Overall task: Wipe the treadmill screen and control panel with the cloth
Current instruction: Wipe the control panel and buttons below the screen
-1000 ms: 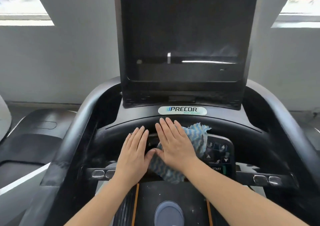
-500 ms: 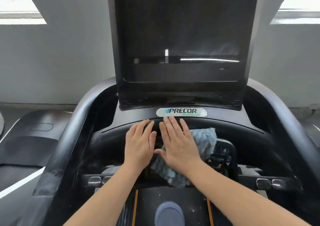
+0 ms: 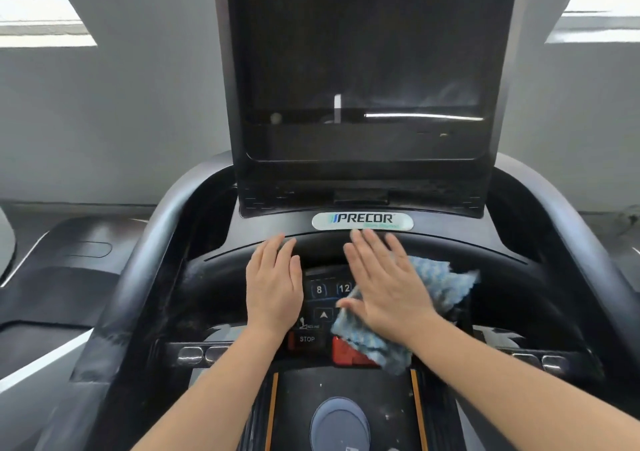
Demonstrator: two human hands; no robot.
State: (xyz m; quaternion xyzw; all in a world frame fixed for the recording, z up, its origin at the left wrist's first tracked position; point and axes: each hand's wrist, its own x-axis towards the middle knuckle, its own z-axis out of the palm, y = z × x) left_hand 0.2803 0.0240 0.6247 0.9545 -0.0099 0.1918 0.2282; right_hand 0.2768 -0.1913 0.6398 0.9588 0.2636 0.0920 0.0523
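Reading across from the left side of the console:
Left hand: the bare left hand [image 3: 273, 289] lies flat with fingers together and extended, palm down on the left part of the dark button-covered control panel [image 3: 320, 307]; it holds nothing.
Panel keys in the gap: the "8" and "12" keys, an up arrow and the "STOP" key [image 3: 307, 339] show between the two hands.
Right hand: the bare right hand [image 3: 388, 286] is spread flat, palm pressing the blue-and-white wavy-patterned cloth [image 3: 440, 286] against the panel.
Cloth position: bunched under and to the right of the right palm, its lower edge trailing over the red key [image 3: 343, 353]; its long axis runs diagonally from lower left to upper right.
Nearer hand: the right one, already on the cloth; the left is apart from it.
Screen: the large dark upright glossy screen [image 3: 367, 69] stands above and beyond both hands, past the oval silver brand badge [image 3: 362, 221].
Coming move, as a judgement: uncovered keys lie left of the cloth, so a leftward sweep seems due.
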